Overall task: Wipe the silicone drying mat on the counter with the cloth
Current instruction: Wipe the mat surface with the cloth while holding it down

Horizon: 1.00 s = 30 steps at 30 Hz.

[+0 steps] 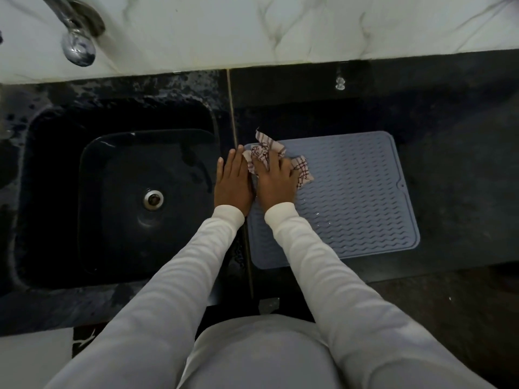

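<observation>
pressing the bunched cloth (276,161) w/ spread fingers onto the mat (351,197)'s far-left corner, right hand (276,182) wipes while left hand (231,183) lies flat beside it on the counter (455,169), so mat could slide or bunch if unpinned.

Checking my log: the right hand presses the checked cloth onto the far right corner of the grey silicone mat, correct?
Not quite. The head view shows the right hand pressing the checked cloth onto the far left corner of the grey silicone mat.
</observation>
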### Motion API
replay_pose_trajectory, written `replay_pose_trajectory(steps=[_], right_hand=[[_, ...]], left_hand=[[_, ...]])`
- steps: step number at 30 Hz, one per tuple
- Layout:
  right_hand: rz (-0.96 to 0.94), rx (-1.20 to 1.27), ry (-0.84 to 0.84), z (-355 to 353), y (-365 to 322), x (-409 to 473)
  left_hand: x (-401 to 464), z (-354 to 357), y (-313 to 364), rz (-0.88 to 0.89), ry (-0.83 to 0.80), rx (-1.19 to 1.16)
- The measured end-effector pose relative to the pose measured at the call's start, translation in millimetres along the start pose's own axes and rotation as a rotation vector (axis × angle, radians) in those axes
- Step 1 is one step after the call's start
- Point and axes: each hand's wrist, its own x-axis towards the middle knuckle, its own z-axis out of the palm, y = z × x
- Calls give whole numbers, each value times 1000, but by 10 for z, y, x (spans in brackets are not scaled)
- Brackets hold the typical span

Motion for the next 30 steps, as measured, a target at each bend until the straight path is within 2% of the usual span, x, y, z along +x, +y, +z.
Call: replay_pose_trajectory(steps=[6,12,18,20,26,30], right_hand=[[-59,105,-71,-53,351,92],[33,131,-69,-130,1093,162],[169,-30,-75,-295,2089,252],[151,-55,-93,-325,2195,285],[308,-48,-110,-298,2432,302],[322,-102,-95,-315,2720,347]], left_hand=[[3,5,-26,0,-14,86],[-27,-16,5,-10,-4,0],[-7,32,6,-27,26,-22],[0,40,0,-24,29,-2],[-9,26,5,-13,29,12],[-14,28,16,-16,21,17]])
